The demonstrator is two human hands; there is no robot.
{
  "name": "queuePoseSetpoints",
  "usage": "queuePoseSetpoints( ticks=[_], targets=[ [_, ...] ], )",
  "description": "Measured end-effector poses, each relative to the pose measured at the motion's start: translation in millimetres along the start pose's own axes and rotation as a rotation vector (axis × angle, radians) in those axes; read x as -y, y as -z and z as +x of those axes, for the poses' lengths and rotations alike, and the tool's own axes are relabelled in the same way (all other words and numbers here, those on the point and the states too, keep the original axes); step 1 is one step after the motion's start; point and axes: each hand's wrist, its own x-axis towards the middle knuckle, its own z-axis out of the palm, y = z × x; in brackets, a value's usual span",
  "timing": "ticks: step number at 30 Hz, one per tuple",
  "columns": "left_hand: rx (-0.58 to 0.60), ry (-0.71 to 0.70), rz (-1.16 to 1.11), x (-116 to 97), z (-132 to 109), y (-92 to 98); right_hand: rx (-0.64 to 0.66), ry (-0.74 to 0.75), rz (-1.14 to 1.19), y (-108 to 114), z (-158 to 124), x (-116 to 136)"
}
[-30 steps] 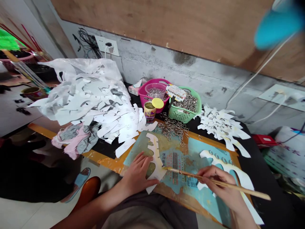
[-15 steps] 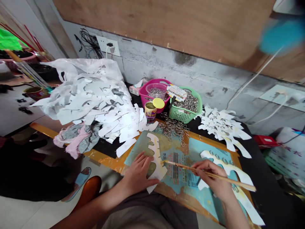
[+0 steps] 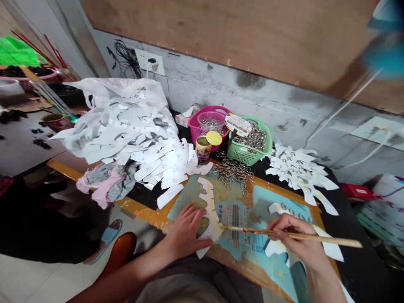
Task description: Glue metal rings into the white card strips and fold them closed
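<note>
My left hand [image 3: 186, 230] lies flat with fingers spread, pressing down a white scalloped paper cutout [image 3: 210, 206] on a blue printed sheet [image 3: 249, 219]. My right hand [image 3: 299, 242] is closed on a long wooden brush [image 3: 290, 235]; its tip touches the cutout's lower right edge, just right of my left fingertips. A second white cutout [image 3: 277, 208] with small rings on it lies partly under my right hand. A small open jar [image 3: 203, 149] with a yellow lid leaning on it stands beyond the sheet.
A big heap of white cutouts [image 3: 126, 134] fills the left. Loose metal rings [image 3: 232, 172] lie by a green basket [image 3: 251, 145] and a pink basket [image 3: 210, 122] of rings. Another cutout stack [image 3: 298, 170] sits right. Crumpled cloth [image 3: 105, 185] lies at the board's left edge.
The brush tip moved left to the cutout's edge, then down along it. My right hand shifted slightly with it. My left hand stayed pressing the cutout.
</note>
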Motion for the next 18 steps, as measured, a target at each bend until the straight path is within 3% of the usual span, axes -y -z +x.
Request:
queuePoseSetpoints(
  ticks=[6, 11, 16, 18],
  targets=[
    [0.012, 0.011, 0.007, -2.5, 2.3, 3.3, 0.084, 0.034, -0.128, 6.8, -3.7, -1.0],
    [-0.002, 0.009, -0.008, -1.7, 1.7, 1.8, 0.157, 0.032, -0.068, 1.8, -3.1, 3.8],
    [-0.007, 0.009, -0.012, -1.5, 0.7, 2.0, 0.017, 0.027, -0.009, -10.4, 11.8, 2.8],
    [-0.005, 0.009, -0.008, -2.1, 1.0, 2.7, 0.036, 0.027, 0.01, -10.0, 17.4, 0.6]
  ],
)
